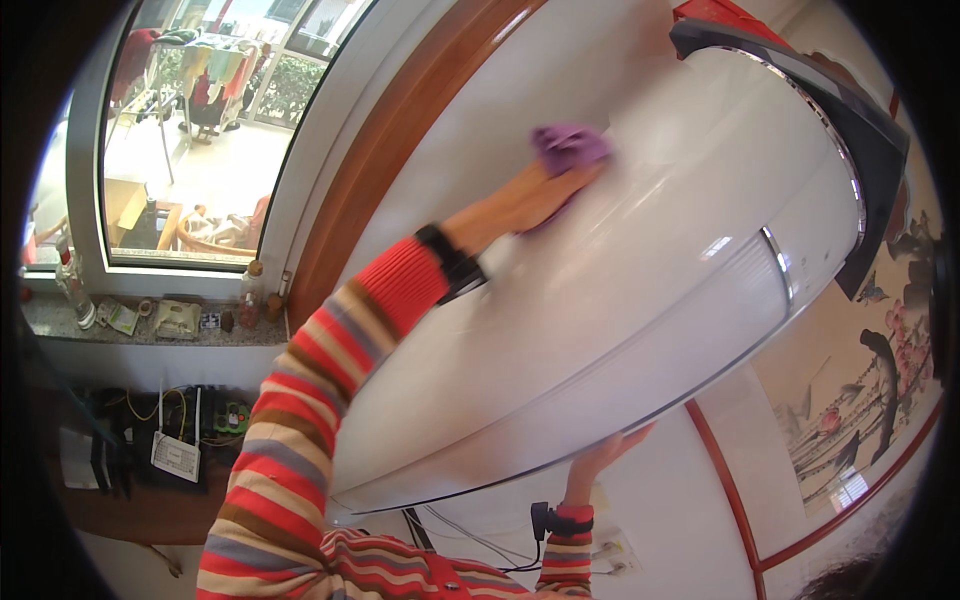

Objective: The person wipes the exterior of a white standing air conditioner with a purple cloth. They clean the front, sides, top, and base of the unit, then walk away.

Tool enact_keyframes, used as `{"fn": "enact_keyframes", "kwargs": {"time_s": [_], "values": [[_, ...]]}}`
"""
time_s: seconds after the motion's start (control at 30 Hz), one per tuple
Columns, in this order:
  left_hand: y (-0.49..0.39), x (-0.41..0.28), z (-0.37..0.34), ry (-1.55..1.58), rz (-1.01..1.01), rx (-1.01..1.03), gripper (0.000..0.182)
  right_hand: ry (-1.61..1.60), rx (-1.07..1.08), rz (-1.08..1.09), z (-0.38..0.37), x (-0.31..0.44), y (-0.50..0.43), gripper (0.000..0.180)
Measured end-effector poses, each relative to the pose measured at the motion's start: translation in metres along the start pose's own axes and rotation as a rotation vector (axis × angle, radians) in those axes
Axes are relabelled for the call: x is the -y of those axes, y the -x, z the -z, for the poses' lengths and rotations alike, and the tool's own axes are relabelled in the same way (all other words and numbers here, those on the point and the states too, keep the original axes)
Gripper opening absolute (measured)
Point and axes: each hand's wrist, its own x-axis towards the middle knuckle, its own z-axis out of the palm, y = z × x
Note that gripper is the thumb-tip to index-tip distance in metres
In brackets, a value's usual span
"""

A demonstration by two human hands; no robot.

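Before me, slanting across the view, is a tall glossy white appliance (540, 337), apparently a floor-standing air conditioner, with a dark top and chrome trim. On its curved side my left hand (551, 195) presses a crumpled purple cloth (570, 146); the cloth is slightly blurred. My right hand (606, 456) touches the casing's opposite edge, lower in the view. Part of that hand is hidden behind the edge, and nothing shows in it. Black bands circle both wrists, below striped knit sleeves.
A window (217, 135) with a wooden frame strip (390, 172) is at left. Bottles and small packets crowd its stone sill (225, 334). Below, a white router (176, 454) sits among cables. Wall sockets (615, 555) with plugs are near my right wrist. A flower painting (847, 405) hangs at right.
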Motion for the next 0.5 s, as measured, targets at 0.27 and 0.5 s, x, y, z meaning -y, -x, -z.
{"fn": "enact_keyframes", "kwargs": {"time_s": [0.27, 0.5], "values": [[0.209, 0.097, 0.035, 0.357, 1.059, -0.008, 0.056, 0.09, 0.048, 0.032, -0.001, 0.003, 0.0, 0.082], [0.108, 0.071, 0.028, 0.264, 0.844, -0.046, 0.061, 0.035, 0.034, -0.037, 0.002, -0.004, -0.001, 0.083]]}}
